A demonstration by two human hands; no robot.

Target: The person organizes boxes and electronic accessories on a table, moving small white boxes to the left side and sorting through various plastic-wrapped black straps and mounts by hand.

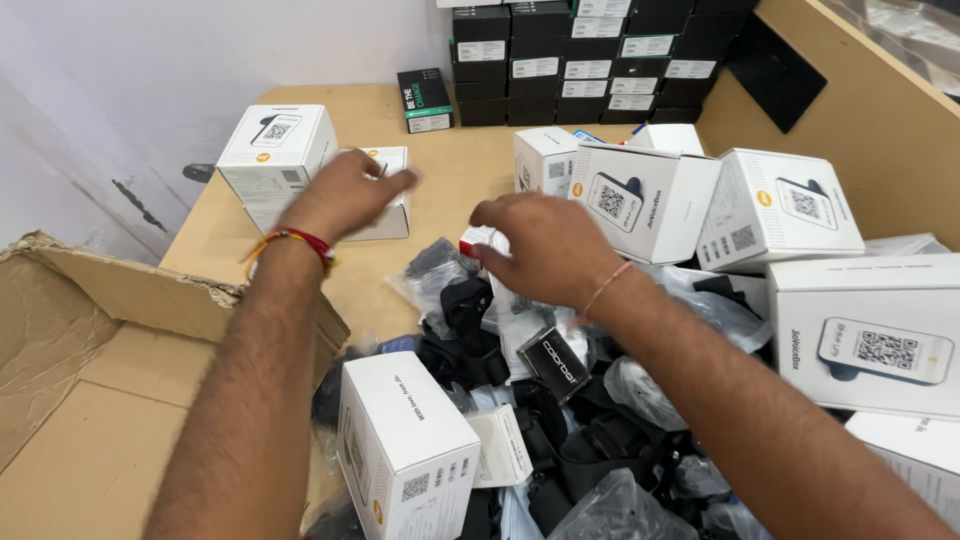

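Two hands are working a half-sorted bench: the left hand [345,195], fingers closing on a white box [385,190], the right hand [540,245] spread over heaped black pouches [470,310] awaiting sorting.

- I see a light wooden desk [450,170] carrying everything.
- White boxes [275,150] rest on it, left and right.
- Black boxes [580,60] are stacked at the far edge.
- Bagged black parts [470,320], possibly straps, are heaped in the middle.
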